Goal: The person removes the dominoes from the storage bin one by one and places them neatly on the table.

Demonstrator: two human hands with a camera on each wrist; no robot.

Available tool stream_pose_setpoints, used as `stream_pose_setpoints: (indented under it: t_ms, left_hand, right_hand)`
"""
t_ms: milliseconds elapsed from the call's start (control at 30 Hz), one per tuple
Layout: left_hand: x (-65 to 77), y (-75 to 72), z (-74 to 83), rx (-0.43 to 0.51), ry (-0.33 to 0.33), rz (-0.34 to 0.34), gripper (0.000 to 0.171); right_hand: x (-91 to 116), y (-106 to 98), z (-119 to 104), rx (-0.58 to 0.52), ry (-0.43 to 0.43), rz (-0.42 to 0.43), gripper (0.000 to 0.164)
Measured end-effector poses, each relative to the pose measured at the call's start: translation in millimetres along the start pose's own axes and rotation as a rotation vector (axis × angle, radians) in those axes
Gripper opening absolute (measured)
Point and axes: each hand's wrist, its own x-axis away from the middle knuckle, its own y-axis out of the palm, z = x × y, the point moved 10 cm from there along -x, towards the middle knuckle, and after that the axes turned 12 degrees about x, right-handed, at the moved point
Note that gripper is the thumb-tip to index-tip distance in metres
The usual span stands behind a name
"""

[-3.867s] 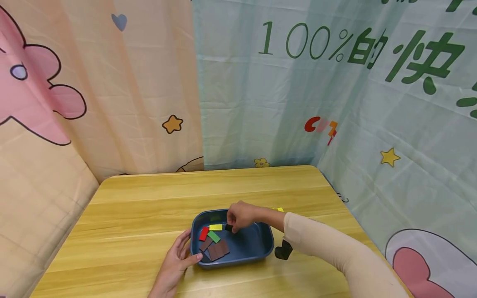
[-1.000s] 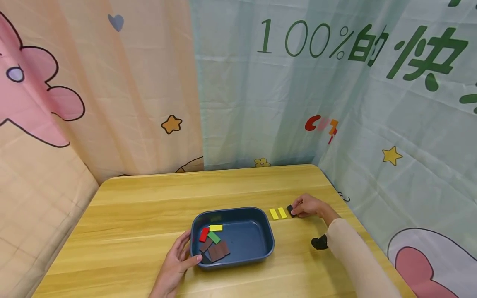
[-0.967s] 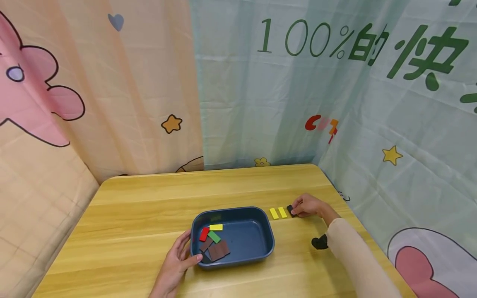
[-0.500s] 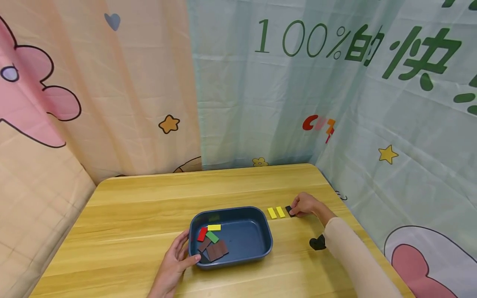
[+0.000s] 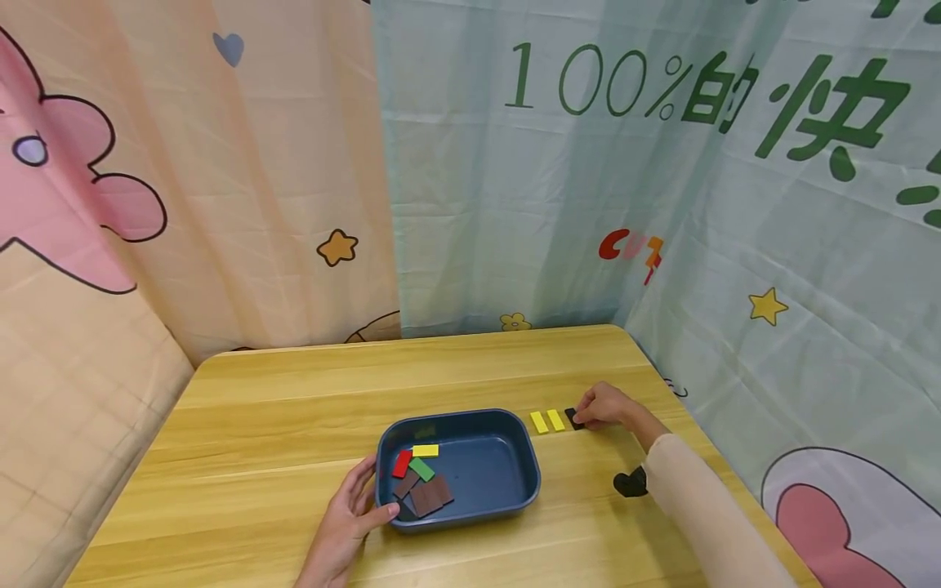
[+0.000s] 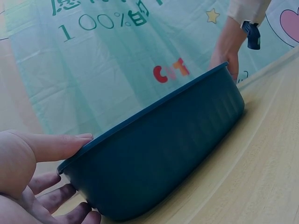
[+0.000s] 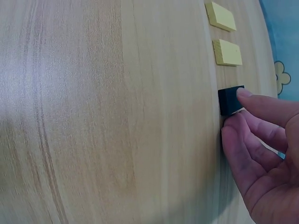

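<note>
While right fingers point(image 7: 239, 144) pinch a black block point(image 7: 228, 102), partly hidden, left fingers point(image 6: 57, 197) clasp a blue tray point(image 6: 154, 149)

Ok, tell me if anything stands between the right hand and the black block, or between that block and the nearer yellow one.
Nothing visible does. The right hand holds the black block directly, and only bare table shows between it and the nearer yellow block.

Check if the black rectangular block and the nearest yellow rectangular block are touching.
Apart. The right wrist view shows a strip of pale wooden tabletop between the black block and the yellow block.
</note>
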Motion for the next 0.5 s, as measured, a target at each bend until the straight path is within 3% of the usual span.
stream_pose_setpoints:
  t_ms: [200,500]
  left_hand:
    - [-0.4,0.1,0.1,0.003,-0.001,0.002,0.089]
    - [-1.7,-0.3,-0.6,-0.001,-0.01,0.008,0.09]
  right_hand:
    - [5.6,-7.7,-7.3,0.024,-0.014,0.0,0.017]
    - [3.4,-13.3,-32.1,0.02,-0.111,-0.056,0.023]
